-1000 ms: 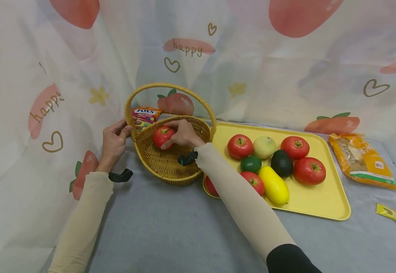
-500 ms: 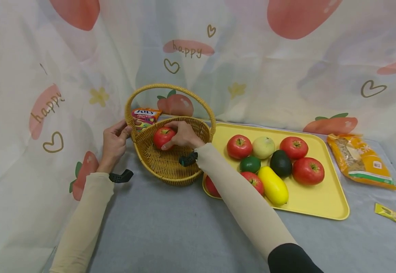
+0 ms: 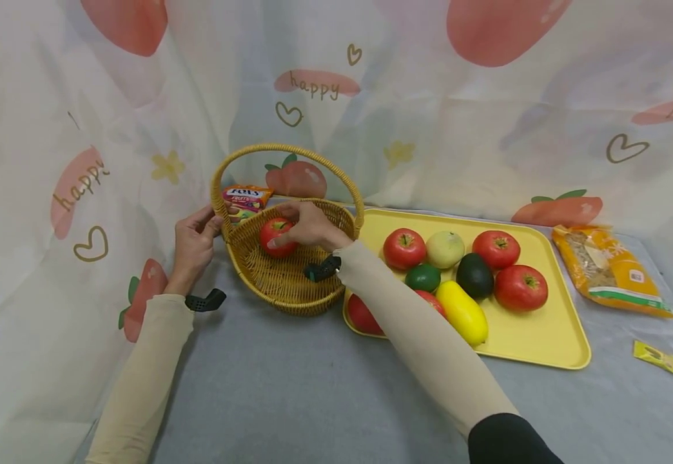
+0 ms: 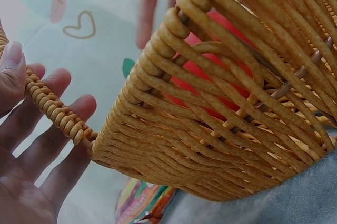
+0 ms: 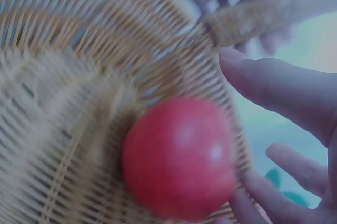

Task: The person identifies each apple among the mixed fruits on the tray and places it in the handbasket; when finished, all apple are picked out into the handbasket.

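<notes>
Letting go of the red apple inside the wicker basket with the right hand: wrapped round the fruit half a second ago, now loosened, with the thumb well off it in the right wrist view and the fingers spread. Hard to tell whether quite clear of the apple at the fingertips. Leaving the apple in the far left part of the basket, near the inner wall, hardly shifted since the earlier views. Pointing, by the look of it, to an apple borne by the basket rather than by a grip, so put down in all but the last touch. Still pinching the handle near its left foot with the left hand. Showing, just to the right on the counter, a yellow tray with other red apples and a long yellow fruit
</notes>
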Available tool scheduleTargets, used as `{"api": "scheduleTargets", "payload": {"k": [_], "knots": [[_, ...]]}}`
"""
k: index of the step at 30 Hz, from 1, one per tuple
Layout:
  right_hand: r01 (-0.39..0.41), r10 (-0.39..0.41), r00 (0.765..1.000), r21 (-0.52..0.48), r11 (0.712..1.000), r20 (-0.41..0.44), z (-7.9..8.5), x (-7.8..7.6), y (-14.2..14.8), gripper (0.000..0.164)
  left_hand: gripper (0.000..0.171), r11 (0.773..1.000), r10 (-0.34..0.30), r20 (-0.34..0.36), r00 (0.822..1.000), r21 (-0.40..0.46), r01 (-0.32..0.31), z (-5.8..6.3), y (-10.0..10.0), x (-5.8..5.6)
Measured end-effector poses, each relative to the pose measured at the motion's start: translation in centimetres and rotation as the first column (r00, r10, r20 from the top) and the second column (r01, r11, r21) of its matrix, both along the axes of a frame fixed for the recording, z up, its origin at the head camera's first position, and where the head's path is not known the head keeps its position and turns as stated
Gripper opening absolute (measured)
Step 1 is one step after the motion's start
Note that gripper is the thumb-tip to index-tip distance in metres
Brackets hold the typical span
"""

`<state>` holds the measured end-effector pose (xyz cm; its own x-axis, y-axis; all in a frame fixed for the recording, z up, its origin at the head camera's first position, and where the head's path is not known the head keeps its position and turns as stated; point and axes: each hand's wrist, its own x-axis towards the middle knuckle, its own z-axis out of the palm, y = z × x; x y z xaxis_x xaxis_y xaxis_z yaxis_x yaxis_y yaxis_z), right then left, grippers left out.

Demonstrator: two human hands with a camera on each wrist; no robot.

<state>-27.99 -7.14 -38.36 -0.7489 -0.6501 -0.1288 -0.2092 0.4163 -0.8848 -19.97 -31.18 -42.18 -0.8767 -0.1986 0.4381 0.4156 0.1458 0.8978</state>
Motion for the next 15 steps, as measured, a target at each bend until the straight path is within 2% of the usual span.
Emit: {"api": "scheduleTargets", "payload": {"k": [4,8,15], "knots": [[-0.048,0.047,0.999,-0.066,0.997,-0.007,1.7,1.0,1.0,0.08,0.033,1.0,0.003,0.0,1.0,0.0,-0.003,0.1,0.1,0.0],[-0.104,0.1,0.994,-0.14,0.985,-0.039,3.0,2.6,2.8,0.077,0.031,1.0,0.003,-0.003,1.0,0.026,-0.002,0.1,0.2,0.0],[-0.173,0.162,0.984,-0.226,0.959,-0.069,4.3,5.7,7.8,0.057,0.029,0.999,-0.003,-0.014,1.0,0.045,0.003,-0.1,0.2,0.1]]}}
